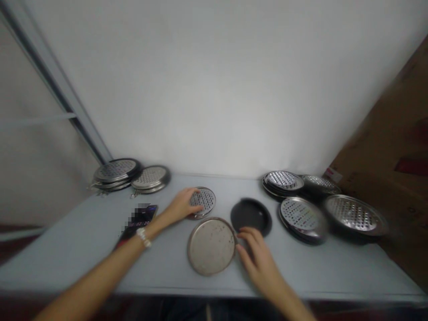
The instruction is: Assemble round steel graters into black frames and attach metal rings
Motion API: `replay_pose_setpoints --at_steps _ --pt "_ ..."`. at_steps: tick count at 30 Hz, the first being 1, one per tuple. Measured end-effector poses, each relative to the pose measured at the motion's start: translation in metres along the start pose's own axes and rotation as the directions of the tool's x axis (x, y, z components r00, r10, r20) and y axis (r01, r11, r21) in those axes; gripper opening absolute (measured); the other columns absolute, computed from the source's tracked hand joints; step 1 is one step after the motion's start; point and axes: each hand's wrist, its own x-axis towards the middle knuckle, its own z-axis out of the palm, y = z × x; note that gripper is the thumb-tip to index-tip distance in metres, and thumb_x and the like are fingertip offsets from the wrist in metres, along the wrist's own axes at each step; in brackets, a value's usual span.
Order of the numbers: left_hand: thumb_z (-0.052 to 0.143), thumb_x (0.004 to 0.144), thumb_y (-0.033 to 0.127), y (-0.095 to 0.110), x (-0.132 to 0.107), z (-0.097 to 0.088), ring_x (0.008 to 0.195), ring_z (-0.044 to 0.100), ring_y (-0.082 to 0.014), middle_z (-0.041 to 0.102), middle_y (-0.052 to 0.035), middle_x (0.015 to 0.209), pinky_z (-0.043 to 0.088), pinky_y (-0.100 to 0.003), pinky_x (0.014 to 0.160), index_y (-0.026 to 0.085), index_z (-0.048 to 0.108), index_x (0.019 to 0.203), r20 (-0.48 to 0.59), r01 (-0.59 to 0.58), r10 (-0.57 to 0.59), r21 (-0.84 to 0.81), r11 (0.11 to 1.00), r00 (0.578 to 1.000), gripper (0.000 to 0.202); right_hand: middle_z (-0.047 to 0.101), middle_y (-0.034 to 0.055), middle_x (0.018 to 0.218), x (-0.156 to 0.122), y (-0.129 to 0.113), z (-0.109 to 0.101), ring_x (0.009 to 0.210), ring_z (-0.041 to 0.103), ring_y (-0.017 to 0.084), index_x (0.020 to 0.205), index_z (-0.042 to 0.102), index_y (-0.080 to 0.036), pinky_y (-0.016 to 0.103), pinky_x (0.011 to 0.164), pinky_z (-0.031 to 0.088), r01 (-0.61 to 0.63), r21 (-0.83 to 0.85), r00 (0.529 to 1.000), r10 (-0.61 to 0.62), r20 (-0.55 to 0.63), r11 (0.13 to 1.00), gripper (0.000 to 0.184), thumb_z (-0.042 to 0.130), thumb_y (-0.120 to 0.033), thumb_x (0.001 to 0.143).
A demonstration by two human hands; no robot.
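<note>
My left hand (183,204), with a pale beaded bracelet at the wrist, has its thumb and fingers on the left side of a small round metal grater (207,200). Part of that grater is covered by the fingers. A round, shallow metal plate (211,246) with a raised rim and dark specks near its upper right appears tilted toward me. At the plate's right rim are the thumb and fingertips of my right hand (257,258), bent around the edge. Just behind this hand lies a black round dish (250,216).
Stacked round graters (117,170) and another pile (150,178) stand at the back left. Several graters on dark dishes (301,216) sit on the right, including a larger one (354,214). A phone (140,220) lies by my left forearm. Cardboard boxes (384,165) rise at right.
</note>
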Motion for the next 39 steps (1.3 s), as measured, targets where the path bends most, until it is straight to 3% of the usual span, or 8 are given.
replay_pose_setpoints --at_steps 6,11,17,30,35,39 --pt "0.070 0.083 0.040 0.008 0.000 -0.004 0.120 0.057 -0.0310 0.062 -0.0123 0.127 0.042 -0.046 0.108 0.019 0.062 0.122 -0.035 -0.042 0.043 0.027 0.999 0.998 0.045 0.060 0.0122 0.125 0.000 0.001 0.000 0.121 0.057 0.026 0.118 0.062 -0.022 0.042 0.105 0.050 -0.017 0.040 1.000 0.018 -0.009 0.999 0.020 0.050 -0.028 0.102" --pt "0.074 0.080 0.053 0.008 0.000 -0.007 0.114 0.060 -0.0330 0.067 -0.0125 0.119 0.047 -0.046 0.102 0.020 0.069 0.110 0.065 -0.073 0.071 0.034 0.997 0.995 0.045 0.060 0.0123 0.122 0.001 0.000 0.000 0.118 0.058 0.027 0.114 0.063 -0.022 0.043 0.103 0.051 -0.009 0.045 1.000 0.009 -0.008 0.999 0.019 0.049 -0.027 0.102" --pt "0.069 0.084 0.056 0.005 0.006 -0.013 0.112 0.060 -0.0321 0.069 -0.0123 0.114 0.047 -0.045 0.101 0.021 0.071 0.109 0.125 -0.091 0.086 0.034 0.995 0.988 0.043 0.060 0.0124 0.121 0.002 0.001 0.001 0.117 0.058 0.027 0.111 0.063 -0.022 0.043 0.103 0.051 -0.016 0.055 1.000 0.015 0.015 0.998 0.018 0.048 -0.027 0.103" --pt "0.071 0.079 0.054 0.012 0.013 -0.027 0.095 0.066 -0.0285 0.072 -0.0095 0.102 0.051 -0.039 0.088 0.020 0.073 0.096 0.108 -0.023 0.028 -0.049 0.999 0.994 0.038 0.060 0.0120 0.120 0.001 0.000 0.003 0.117 0.059 0.027 0.108 0.063 -0.022 0.043 0.101 0.051 0.001 0.046 1.000 -0.002 0.010 0.999 0.015 0.049 -0.024 0.101" --pt "0.074 0.078 0.048 0.027 0.006 -0.036 0.087 0.068 -0.0236 0.074 -0.0063 0.102 0.053 -0.034 0.079 0.020 0.073 0.098 0.152 -0.005 0.027 -0.143 0.990 0.988 0.035 0.060 0.0116 0.120 0.002 -0.001 0.003 0.116 0.059 0.027 0.106 0.063 -0.022 0.042 0.101 0.051 -0.011 0.048 1.000 0.010 0.015 0.999 0.015 0.049 -0.024 0.102" --pt "0.077 0.077 0.041 0.061 -0.026 -0.029 0.094 0.067 -0.0238 0.072 -0.0054 0.107 0.054 -0.032 0.078 0.022 0.073 0.101 0.172 -0.015 0.058 -0.242 0.970 0.983 0.031 0.060 0.0110 0.118 0.002 -0.003 0.002 0.115 0.060 0.026 0.106 0.064 -0.022 0.040 0.101 0.051 -0.008 0.059 1.000 0.009 -0.025 0.998 0.016 0.049 -0.023 0.101"
